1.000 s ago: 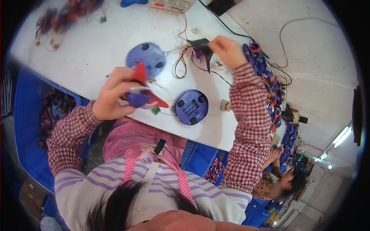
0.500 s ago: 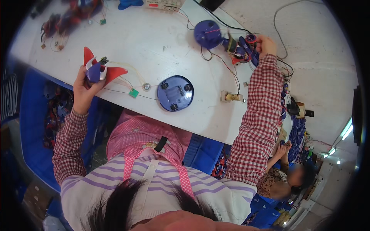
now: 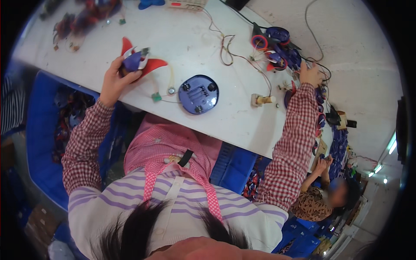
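parts in purple, red and grey lie jumbled in a large blue bin at the left, lower than the tabletop. a blurred cluster of dark and red pieces sits at the far left of the tabletop. next comes the left hand, its fingers clamped on a winged toy over the left part of the tabletop. the toy has a purple body, silvery trim and two red wings, one pointing to the far side and one to the right; whether it touches the surface, i cannot tell. pale wires hang from it toward a small green board and, just beside that on the right, a silver disc. at the far edge are a blue object and a pale power strip. right of the disc, a round purple base lies with its slots and dark feet facing up. a thin dark wire curls farther right, toward a pale block. at the right edge lies a heap of purple and black toys; the right hand is at its near end, and i cannot tell whether its fingers are closed on anything. a co-worker sits at the near right.
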### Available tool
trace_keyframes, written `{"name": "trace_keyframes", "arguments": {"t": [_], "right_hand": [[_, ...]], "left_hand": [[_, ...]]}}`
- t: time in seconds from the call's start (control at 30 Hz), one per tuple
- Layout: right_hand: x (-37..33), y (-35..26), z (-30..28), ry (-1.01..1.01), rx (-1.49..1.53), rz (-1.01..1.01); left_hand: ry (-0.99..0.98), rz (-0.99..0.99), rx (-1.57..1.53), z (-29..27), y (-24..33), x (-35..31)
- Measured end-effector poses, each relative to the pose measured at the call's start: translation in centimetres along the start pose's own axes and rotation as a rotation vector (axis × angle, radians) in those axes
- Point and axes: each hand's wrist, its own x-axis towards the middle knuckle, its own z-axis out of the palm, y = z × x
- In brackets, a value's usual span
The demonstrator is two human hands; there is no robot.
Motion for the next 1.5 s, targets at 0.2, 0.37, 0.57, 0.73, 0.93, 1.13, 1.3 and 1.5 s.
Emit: {"name": "trace_keyframes", "arguments": {"t": [0.2,0.37,0.57,0.73,0.93,1.13,1.3,1.5], "right_hand": [[-14.2,-5.9,-12.1,-0.185,0.954,-0.674],[-23.7,-7.6,-13.6,-0.485,0.928,-0.72],[-25.5,-8.9,-9.3,-0.753,0.866,-0.327],[-24.9,-8.0,-6.8,-1.106,1.073,-0.116],[-20.7,-3.9,-5.0,-0.969,0.899,-0.391],[-22.1,-3.9,-4.4,-0.543,0.723,-0.614],[-24.5,-3.4,-9.8,-0.214,0.902,-0.511],[-22.8,1.4,-8.5,-0.308,1.114,0.146]], "left_hand": [[0.075,0.036,-0.178,0.5,-0.1,1.2],[0.026,0.004,-0.384,1.1,1.6,1.6],[0.158,0.008,-0.395,-0.5,-0.4,2.5],[0.183,-0.029,-0.344,-2.3,-1.8,2.1],[0.177,-0.048,-0.315,-0.9,-1.6,1.8],[0.321,0.021,0.099,1.5,-2.7,3.0],[0.356,-0.047,0.238,1.6,-1.1,1.8],[0.449,0.22,0.282,3.2,-0.7,-3.3]]}}
